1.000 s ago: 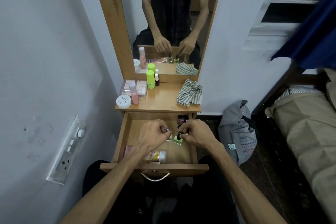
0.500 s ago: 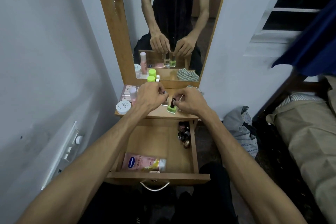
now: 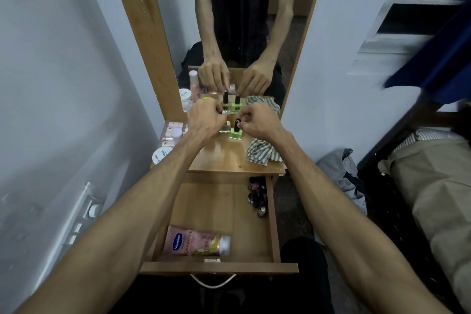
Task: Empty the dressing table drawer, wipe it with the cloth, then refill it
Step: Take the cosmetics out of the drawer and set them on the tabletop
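Observation:
The wooden drawer (image 3: pixel 276 222) is pulled open below the dressing table top (image 3: pixel 224 158). A pink lotion tube (image 3: pixel 196 242) lies at its front and several small dark nail polish bottles (image 3: pixel 257 196) stand in its back right corner. My right hand (image 3: pixel 257 122) pinches the black cap of a green nail polish bottle (image 3: pixel 235 134) that stands on the top near the mirror. My left hand (image 3: pixel 205 120) pinches the cap of a clear small bottle (image 3: pixel 225 129) beside it. A striped cloth (image 3: pixel 262 151) lies crumpled on the top's right side.
A white jar (image 3: pixel 160 155), pink bottle (image 3: pixel 175 134) and boxed items (image 3: pixel 172 127) stand at the top's left. The mirror (image 3: pixel 244 33) rises behind. A wall with a switch plate (image 3: pixel 84 214) is on the left, a grey bag (image 3: pixel 341 176) and a bed (image 3: pixel 433 186) on the right.
Both hands rose out of the drawer with a small bottle each and moved back over the table top; the bottles now stand near the mirror with fingers on their caps.

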A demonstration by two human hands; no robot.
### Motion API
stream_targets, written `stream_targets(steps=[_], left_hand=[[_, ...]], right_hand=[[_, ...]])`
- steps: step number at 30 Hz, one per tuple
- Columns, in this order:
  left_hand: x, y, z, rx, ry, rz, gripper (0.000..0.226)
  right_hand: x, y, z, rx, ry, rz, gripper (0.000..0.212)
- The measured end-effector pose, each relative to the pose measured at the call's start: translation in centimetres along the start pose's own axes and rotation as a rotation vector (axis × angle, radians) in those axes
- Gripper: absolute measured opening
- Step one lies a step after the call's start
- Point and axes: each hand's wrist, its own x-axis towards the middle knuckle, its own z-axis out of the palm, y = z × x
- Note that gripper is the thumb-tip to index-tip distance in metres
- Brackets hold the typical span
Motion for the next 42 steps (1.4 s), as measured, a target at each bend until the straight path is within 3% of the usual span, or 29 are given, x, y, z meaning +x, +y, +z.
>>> stream_targets(steps=[15,28,42], left_hand=[[1.8,-1.2,2.2,-0.037,0.003,0.032,0.017],[1.9,-1.2,2.4,-0.15,0.023,0.019,0.024],[2.1,-1.3,3.1,0.023,0.061,0.052,0.027]], right_hand=[[3.0,0.1,1.2,-0.059,0.061,-0.014,0.034],[3.1,0.7,1.1,-0.076,0.072,-0.01,0.029],[2.9,0.7,1.5,-0.063,0.119,-0.01,0.027]])
